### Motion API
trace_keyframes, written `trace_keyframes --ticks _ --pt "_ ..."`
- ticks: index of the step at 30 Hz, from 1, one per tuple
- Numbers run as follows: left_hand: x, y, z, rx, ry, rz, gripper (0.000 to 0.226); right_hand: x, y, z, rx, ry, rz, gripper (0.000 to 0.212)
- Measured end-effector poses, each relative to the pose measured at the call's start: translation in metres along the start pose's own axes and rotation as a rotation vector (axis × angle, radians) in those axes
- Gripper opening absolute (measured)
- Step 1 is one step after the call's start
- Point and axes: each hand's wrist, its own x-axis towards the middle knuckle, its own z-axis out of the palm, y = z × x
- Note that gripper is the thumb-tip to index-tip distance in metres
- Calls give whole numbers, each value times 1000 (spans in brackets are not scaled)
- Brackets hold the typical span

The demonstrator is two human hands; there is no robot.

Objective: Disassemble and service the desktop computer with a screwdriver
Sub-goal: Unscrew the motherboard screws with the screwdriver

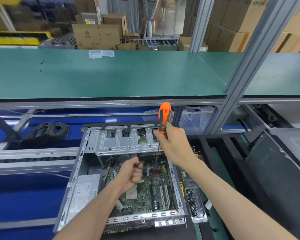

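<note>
Head view, workpiece: open grey steel desktop computer case [87, 172] lies flat, green motherboard [145, 193] exposed.
Tool axis: orange-and-black-handled screwdriver [164, 118] near vertical, tip down on the board's far right area, directly below the right hand [173, 146].
Right fingers: wrapped round the handle.
Left hand [132, 174]: fist, pinching a small dark item, unidentifiable.

The open computer case [121, 177] is set at the centre; a tray of screws [195, 205] is placed just beside it at 3 o'clock, a cable coil [48, 132] at 10 o'clock, two small boxes [101, 53] on the shelf [111, 75] at 12 o'clock
</note>
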Motion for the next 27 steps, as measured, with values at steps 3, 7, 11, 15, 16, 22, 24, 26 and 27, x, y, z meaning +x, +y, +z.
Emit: trace_keyframes --ticks 3,7,11,15,16,22,24,26,27 --pt "-18 8 -3 -279 -135 31 20 -3 -1 8 17 9 30 25" --pt "-32 14 -1 -524 -286 60 29 -2 -3 10 1 15 35 25" --pt "-40 16 6 -762 -330 34 29 0 -7 8 -3 28 33 25" --pt "-46 16 15 -785 -238 104 44 -2 -10 2 17 48 10 23" --pt "-47 15 16 -797 -243 112 50 -2 -11 0 21 59 2 23" --pt "-56 12 20 -781 -445 124 51 -3 -22 -23 64 142 -20 21" --pt "-55 15 30 -735 -288 146 35 -3 -28 -37 110 174 -29 21" --pt "-53 17 42 -671 -131 175 28 -3 -34 -51 163 213 -45 22" --pt "-53 17 49 -637 -89 184 25 -3 -37 -59 185 231 -56 22"
